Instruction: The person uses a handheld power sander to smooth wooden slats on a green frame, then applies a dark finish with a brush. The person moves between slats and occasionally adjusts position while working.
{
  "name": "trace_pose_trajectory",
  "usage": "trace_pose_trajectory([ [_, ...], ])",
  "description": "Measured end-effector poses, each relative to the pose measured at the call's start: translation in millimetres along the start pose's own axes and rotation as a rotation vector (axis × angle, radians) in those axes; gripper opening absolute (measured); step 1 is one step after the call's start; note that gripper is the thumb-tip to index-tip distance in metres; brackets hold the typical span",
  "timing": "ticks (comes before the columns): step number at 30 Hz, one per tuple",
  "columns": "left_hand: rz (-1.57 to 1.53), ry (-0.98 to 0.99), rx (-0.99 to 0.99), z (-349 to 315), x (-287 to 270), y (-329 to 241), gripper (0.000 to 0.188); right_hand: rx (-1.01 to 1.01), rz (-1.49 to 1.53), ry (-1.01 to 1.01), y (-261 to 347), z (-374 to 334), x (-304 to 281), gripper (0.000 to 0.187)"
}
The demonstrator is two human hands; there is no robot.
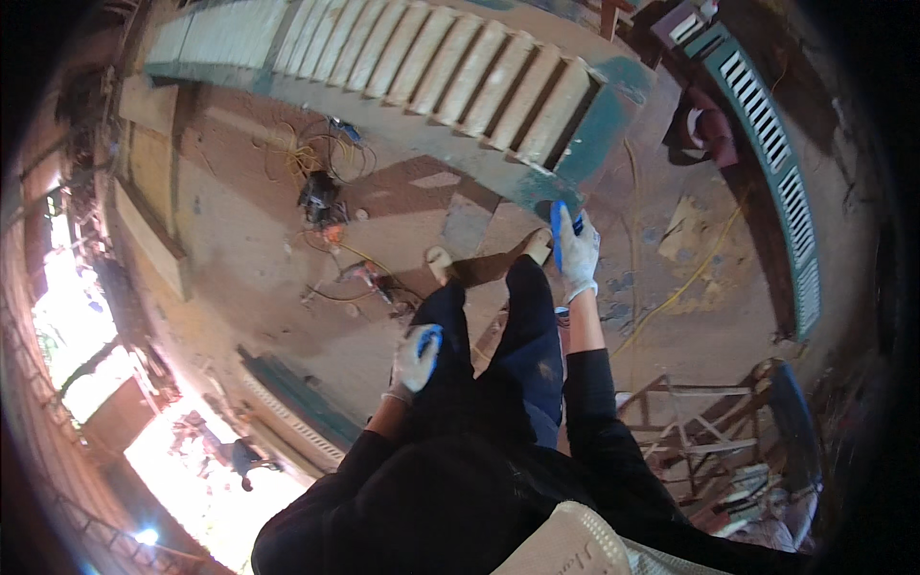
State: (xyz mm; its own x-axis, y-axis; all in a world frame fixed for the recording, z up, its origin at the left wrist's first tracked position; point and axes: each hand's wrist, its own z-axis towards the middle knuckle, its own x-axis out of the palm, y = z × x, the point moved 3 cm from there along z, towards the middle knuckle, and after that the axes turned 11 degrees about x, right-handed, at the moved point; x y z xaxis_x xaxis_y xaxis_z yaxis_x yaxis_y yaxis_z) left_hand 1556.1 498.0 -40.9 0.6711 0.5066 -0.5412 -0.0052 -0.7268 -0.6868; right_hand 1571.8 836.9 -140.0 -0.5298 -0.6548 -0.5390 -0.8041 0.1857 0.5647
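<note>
In front of me lies a long slatted wooden panel (450, 72) with a green frame (541, 187). My right hand (581, 251), in a white glove with a blue palm, reaches to the near corner of this frame. Its fingers are closed at the frame's edge, where a small dark patch shows; what they hold, if anything, I cannot make out. My left hand (415, 362), gloved the same way, hangs by my left thigh, apart from the panel. Its fingers are curled in, and nothing shows in them.
A power tool (321, 198) with tangled yellow cord lies on the floor, and another corded tool (367, 278) lies nearer. To the right stands a green slotted panel (767, 144) beside a dark red object (709, 134). A metal-framed rack (704, 422) is at lower right. Boards (153, 235) lean at left.
</note>
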Motion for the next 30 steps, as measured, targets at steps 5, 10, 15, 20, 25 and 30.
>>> trace_pose_trajectory([
  [5,0.141,-0.303,-0.187,-47.1,-63.6,112.8,0.023,-0.646,-0.626,-0.274,-27.7,29.9,-11.6,0.038],
  [10,-0.316,-0.587,-0.477,-119.2,-100.8,256.8,0.035,0.133,0.381,-0.037,-63.6,45.7,-23.0,0.045],
  [15,-1.058,-1.028,-0.681,-196.0,-122.3,390.9,0.022,0.678,0.607,0.189,-94.6,-71.7,70.2,0.053],
  [20,-1.246,-1.266,-0.758,-211.2,-113.1,420.4,0.012,0.69,0.323,0.28,-72.5,-124.3,170.7,0.051],
  [25,-1.433,-1.025,-0.917,-169.5,-68.2,414.8,0.02,0.14,-0.128,0.557,49.0,-131.7,250.7,0.042],
  [30,-0.947,-0.894,-0.931,-85.3,-58.3,442.5,0.033,-0.165,-0.536,0.602,155.9,-148.7,358.0,0.038],
])
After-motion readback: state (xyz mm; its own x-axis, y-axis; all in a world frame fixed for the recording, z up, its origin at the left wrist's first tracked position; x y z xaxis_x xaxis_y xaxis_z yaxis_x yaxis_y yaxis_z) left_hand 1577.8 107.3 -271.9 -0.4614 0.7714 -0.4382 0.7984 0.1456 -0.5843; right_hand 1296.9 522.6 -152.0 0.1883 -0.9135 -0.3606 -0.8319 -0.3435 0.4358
